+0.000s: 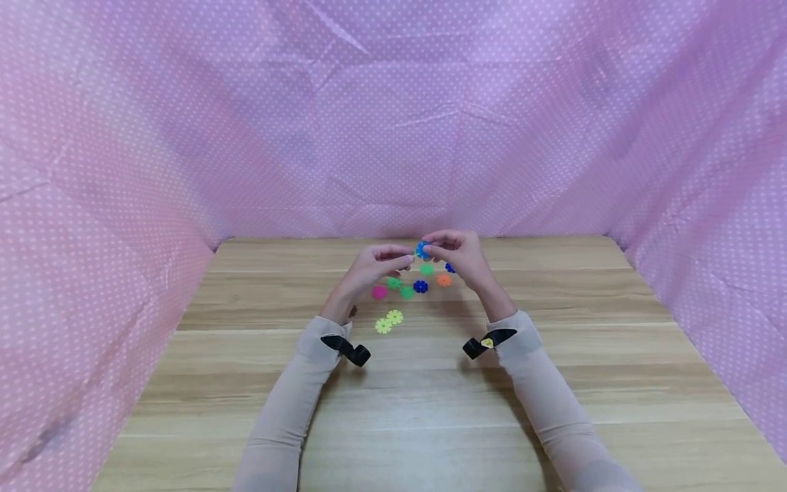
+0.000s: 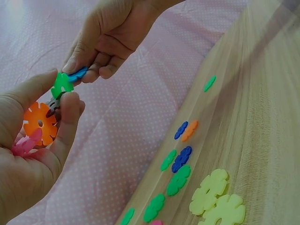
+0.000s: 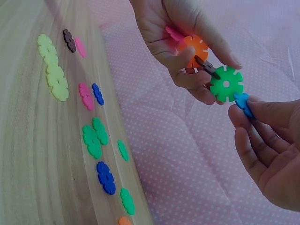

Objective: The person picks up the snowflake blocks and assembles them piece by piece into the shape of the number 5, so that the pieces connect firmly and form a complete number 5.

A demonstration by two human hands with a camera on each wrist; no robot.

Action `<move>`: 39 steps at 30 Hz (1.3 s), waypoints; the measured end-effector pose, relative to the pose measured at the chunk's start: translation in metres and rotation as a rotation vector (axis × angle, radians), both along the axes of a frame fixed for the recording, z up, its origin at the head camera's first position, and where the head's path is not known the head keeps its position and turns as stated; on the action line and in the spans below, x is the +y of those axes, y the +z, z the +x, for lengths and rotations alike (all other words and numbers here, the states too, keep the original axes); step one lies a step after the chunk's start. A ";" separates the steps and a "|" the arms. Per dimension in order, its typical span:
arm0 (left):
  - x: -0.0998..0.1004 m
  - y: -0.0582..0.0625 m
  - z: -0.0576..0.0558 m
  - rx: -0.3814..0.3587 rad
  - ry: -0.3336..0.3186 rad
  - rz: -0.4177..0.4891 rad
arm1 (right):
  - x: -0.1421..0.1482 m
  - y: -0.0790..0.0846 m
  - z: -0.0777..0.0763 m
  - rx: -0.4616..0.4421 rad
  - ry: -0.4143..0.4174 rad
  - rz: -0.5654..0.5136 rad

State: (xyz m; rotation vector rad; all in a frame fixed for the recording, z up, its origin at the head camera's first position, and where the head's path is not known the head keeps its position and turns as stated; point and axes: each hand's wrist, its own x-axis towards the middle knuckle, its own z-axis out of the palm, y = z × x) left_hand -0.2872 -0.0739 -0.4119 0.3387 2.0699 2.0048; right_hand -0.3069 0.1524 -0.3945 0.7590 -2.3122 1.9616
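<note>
My left hand (image 1: 369, 270) holds a short chain of notched plastic snowflake discs, thumb and index finger at its green disc (image 3: 219, 90). Behind the green one follow a dark brown disc (image 3: 207, 69), an orange disc (image 2: 33, 121) and a pink disc (image 2: 27, 144) nearest the palm. Between thumb and fingertips, my right hand (image 1: 464, 261) pinches a blue disc (image 3: 244, 107). Its edge meets the rim of the green disc, set at an angle to it. Both hands are raised over the far part of the table.
Loose discs lie on the wooden table (image 1: 406, 410) below the hands: two yellow discs (image 2: 208, 191) touching, several green ones, dark blue discs (image 3: 106, 178), an orange disc (image 1: 444, 280), pink discs (image 3: 86, 96) and a brown one (image 3: 69, 40). Pink dotted cloth (image 1: 393, 137) surrounds the table's back and sides.
</note>
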 end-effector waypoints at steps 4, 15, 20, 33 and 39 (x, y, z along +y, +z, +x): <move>0.000 0.001 -0.001 -0.010 -0.010 0.030 | -0.002 0.000 0.001 -0.004 -0.008 -0.008; 0.000 0.004 -0.003 0.016 0.016 0.038 | -0.008 0.001 0.003 0.000 -0.047 -0.035; -0.003 0.006 -0.003 0.032 0.023 0.051 | -0.013 -0.001 0.000 -0.004 -0.035 -0.076; -0.002 0.001 -0.009 0.124 -0.019 -0.036 | -0.017 -0.002 -0.004 -0.056 -0.097 -0.068; -0.002 0.000 -0.012 0.143 -0.094 -0.065 | -0.017 -0.002 -0.008 -0.088 -0.128 -0.074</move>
